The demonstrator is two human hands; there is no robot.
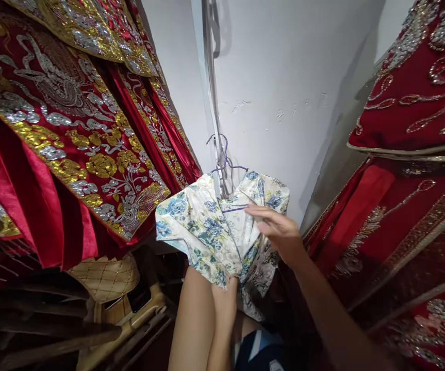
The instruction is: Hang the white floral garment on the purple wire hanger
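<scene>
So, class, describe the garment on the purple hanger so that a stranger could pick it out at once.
Find the pale wall between the red garments. Low in front of it, a short-sleeved top is on a thin purple hanger. It is white with blue flowers and green leaves, while the red garments to either side carry glittering decoration.

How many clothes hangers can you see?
1. The purple hanger is in the flowery shirt, with its hook above the neck. More might be hiding inside the red clothes at the sides.
</scene>
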